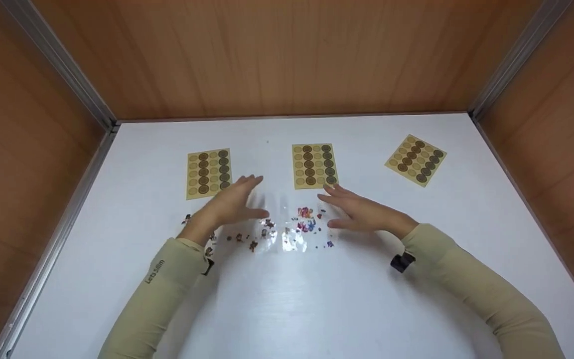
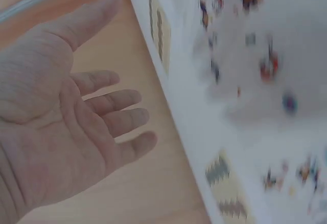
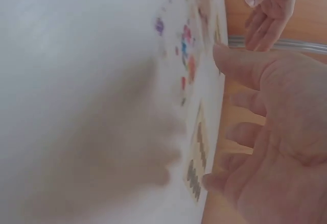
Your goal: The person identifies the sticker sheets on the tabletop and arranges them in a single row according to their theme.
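Note:
My left hand (image 1: 232, 203) hovers over clear sheets with small brown figures (image 1: 239, 238), its fingers stretched forward and thumb apart. Opposite it, my right hand (image 1: 364, 212) is held in the air beside a clear sheet with colourful pink, blue and purple figures (image 1: 305, 213). Both palms face inward, and neither hand holds anything. In the left wrist view the left palm (image 2: 56, 132) is bare, with loosely bent fingers. The right palm (image 3: 291, 137) shows likewise in the right wrist view. The left forearm hides part of the brown-figure sheets.
Along the back of the white table (image 1: 287, 304) lie three tan sheets of round spots: a left sheet (image 1: 213, 162), a middle sheet (image 1: 313, 164) and a tilted right sheet (image 1: 411, 154). Wooden panels (image 1: 287, 60) wall in the table at the back and sides.

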Tool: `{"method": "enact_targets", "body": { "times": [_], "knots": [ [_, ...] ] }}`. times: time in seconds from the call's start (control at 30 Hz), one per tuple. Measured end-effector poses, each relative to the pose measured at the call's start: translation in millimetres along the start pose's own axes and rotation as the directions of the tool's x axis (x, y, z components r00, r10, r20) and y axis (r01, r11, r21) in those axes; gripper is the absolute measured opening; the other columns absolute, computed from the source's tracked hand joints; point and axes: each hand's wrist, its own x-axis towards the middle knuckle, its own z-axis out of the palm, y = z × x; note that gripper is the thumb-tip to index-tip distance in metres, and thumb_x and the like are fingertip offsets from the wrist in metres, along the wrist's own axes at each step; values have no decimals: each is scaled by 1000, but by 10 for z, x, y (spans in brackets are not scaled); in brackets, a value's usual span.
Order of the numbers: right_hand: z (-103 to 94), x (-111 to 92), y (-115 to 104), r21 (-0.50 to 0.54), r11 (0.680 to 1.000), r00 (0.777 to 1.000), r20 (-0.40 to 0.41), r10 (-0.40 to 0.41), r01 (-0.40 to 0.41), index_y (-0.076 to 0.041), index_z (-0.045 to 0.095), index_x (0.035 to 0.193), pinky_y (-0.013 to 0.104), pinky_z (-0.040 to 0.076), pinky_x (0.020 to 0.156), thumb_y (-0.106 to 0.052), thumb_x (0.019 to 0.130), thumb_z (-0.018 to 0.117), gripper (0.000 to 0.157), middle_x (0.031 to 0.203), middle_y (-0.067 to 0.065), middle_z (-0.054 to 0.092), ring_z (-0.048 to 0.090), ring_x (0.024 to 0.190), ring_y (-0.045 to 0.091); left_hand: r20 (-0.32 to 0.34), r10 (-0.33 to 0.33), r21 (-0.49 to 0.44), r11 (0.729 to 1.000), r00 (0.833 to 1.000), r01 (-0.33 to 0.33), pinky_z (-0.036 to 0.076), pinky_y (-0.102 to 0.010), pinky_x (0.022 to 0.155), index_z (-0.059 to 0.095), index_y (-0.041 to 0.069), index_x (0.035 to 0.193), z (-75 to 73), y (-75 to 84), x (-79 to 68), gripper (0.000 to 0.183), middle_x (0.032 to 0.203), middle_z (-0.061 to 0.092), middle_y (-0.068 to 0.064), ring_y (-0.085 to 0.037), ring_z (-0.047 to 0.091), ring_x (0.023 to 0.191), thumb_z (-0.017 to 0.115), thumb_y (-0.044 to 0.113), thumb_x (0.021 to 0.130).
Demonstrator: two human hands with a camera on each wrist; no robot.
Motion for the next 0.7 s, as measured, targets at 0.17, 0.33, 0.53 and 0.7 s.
{"method": "enact_targets", "body": {
  "times": [0.17, 0.33, 0.53, 0.7],
  "knots": [
    [-88, 238, -67, -1, 1000, 1000, 7, -2, 2, -5, 23, 161, 52, 14, 124, -38, 102, 61, 78, 167, 22, 8, 7, 153, 40, 49, -86, 0, 996, 995, 86, 23, -58, 121, 30, -1, 157, -353, -391, -55, 86, 161, 28, -24, -43, 28, 148, 78, 26, 90],
    [-140, 588, -124, -5, 1000, 1000, 19, 0, 0, -3, 16, 161, 53, 8, 125, -42, 102, 60, 83, 168, 19, 0, 0, 154, 37, 56, -194, -42, 980, 979, 196, 29, -60, 118, 25, -5, 157, -533, -798, -60, 87, 152, 42, -29, -45, 39, 140, 75, 28, 94],
    [-98, 1046, -195, 16, 1000, 1000, 2, -4, 4, -7, 11, 163, 51, 5, 125, -42, 101, 61, 86, 169, 13, -3, -4, 155, 32, 10, -320, -118, 941, 948, 318, 7, -60, 122, 12, 1, 161, -529, -1161, -66, 100, 165, 12, -27, -45, 7, 152, 72, 43, 93],
    [40, 1362, -312, 63, 997, 999, 2, -40, 40, -7, 7, 163, 48, 3, 126, -44, 100, 62, 92, 169, 15, -3, -5, 155, 32, -4, -341, -149, 930, 940, 337, -7, -56, 122, -4, -3, 160, -462, -1367, -53, 108, 164, -13, -27, -42, -16, 151, 62, 54, 97]
  ]
}}
